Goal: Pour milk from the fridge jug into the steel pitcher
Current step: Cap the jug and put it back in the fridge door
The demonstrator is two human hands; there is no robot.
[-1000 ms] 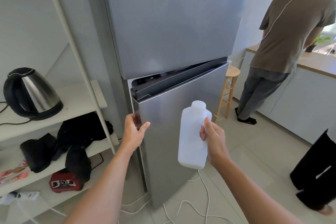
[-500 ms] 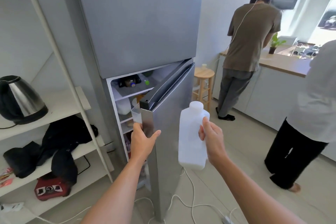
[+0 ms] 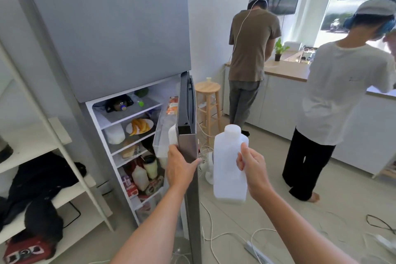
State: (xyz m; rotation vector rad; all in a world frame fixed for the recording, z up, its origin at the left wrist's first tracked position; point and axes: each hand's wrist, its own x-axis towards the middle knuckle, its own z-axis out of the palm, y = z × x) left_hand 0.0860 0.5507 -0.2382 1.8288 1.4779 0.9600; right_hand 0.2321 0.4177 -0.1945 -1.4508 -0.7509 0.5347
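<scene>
Right hand (image 3: 251, 169) is pinching the translucent white plastic jug (image 3: 230, 163) by its right edge, thumb and fingertips only, while left hand (image 3: 182, 167) is gripping the edge of the open grey steel fridge door (image 3: 188, 133) at the jug's 9 o'clock. The jug is hanging mid-air over the cable-strewn floor (image 3: 235, 233), long axis near vertical, capped neck pointing to 12 o'clock. Risk: that thin pinch is likely letting it swing or slip, or knock the door edge.
</scene>
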